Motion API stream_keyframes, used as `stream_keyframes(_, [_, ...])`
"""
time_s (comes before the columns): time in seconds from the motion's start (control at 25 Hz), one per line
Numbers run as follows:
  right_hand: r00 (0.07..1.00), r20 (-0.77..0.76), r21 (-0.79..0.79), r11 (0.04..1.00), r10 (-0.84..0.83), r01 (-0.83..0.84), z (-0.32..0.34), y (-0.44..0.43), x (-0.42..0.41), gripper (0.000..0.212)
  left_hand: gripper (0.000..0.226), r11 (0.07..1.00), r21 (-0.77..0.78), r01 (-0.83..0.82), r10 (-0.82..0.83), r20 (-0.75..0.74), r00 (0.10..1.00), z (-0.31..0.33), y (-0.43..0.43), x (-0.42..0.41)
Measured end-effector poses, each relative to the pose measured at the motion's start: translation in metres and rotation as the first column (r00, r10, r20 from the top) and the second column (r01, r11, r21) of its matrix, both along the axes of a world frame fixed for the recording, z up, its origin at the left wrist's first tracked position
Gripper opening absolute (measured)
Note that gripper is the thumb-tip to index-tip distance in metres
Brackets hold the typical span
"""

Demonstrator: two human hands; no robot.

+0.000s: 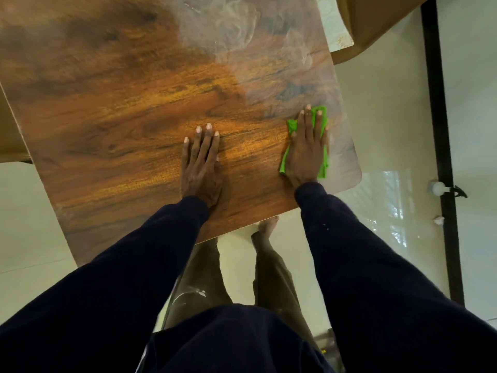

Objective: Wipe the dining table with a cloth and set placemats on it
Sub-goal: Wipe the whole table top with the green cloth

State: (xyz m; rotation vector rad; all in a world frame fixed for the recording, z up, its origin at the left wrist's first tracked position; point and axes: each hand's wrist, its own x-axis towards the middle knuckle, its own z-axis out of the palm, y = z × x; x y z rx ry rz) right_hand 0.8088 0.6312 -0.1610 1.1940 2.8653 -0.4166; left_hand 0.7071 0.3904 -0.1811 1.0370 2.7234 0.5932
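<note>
Right grip [309, 149] lies flat on a green cloth [292, 126], fingers straight and spread a little, palm pressing it onto the bench [121, 103]; nothing is curled round it. Cloth sits near the bench's near right corner, its edges showing past the fingertips and on both sides of the palm. Left grip [201, 160] rests flat on bare wood to its left, apart from the cloth, fingers straight and close together, holding nothing. Both arms wear dark sleeves [376, 265]. Pale smears [236, 36] cover the far right part of the bench and run down toward the cloth. Past the far right corner stands a brown chair [382, 20] with a pale patterned sheet [334, 25] beside it. A bare foot [266, 227] shows on the tiled floor [376, 109] below the near edge.
</note>
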Motion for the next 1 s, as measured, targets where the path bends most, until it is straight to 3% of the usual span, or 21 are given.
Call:
stream_keyframes(0.08, [0.991,-0.004,-0.023,0.991,0.133,-0.133,-0.002,-0.02,0.002,0.057,0.052,1.0,0.018,-0.025,0.025,0.01,1.0,0.002,0.003,0.003])
stream_keyframes(0.2, [0.874,-0.023,-0.019,0.874,0.485,-0.485,-0.006,-0.032,0.059,0.064,0.052,0.997,0.077,-0.024,0.021,0.039,0.999,0.006,0.043,0.017])
stream_keyframes(0.24, [0.857,-0.026,-0.01,0.857,0.515,-0.515,-0.004,-0.024,0.082,0.068,0.053,0.997,0.083,0.006,-0.009,0.046,0.999,0.01,0.066,0.026])
stream_keyframes(0.32, [0.897,0.001,-0.005,0.897,0.442,-0.442,0.004,0.01,0.123,0.068,0.054,0.998,0.058,0.023,-0.026,0.05,0.998,0.011,0.11,0.046])
stream_keyframes(0.4, [0.944,0.029,-0.014,0.945,0.328,-0.328,0.008,0.046,0.137,0.055,0.055,0.998,-0.006,-0.061,0.061,0.055,0.997,0.004,0.129,0.057])
stream_keyframes(0.6, [0.981,-0.03,0.003,0.982,0.189,-0.189,-0.007,0.084,0.045,0.057,0.055,0.995,-0.05,-0.088,0.085,-0.047,0.995,0.001,0.128,0.059])
stream_keyframes(0.72, [0.946,-0.11,-0.005,0.952,0.304,-0.306,-0.01,0.054,0.021,0.057,0.055,0.996,-0.032,-0.082,0.08,-0.055,0.995,0.006,0.134,0.058])
stream_keyframes(0.88, [0.762,-0.09,-0.026,0.764,0.641,-0.645,-0.014,0.036,0.105,0.066,0.055,0.995,-0.049,-0.092,0.087,-0.093,0.992,0.005,0.134,0.058])
stream_keyframes(1.0, [0.774,-0.067,-0.022,0.775,0.63,-0.632,-0.012,0.088,0.143,0.066,0.055,0.994,-0.025,-0.109,0.107,-0.067,0.992,0.003,0.134,0.061])
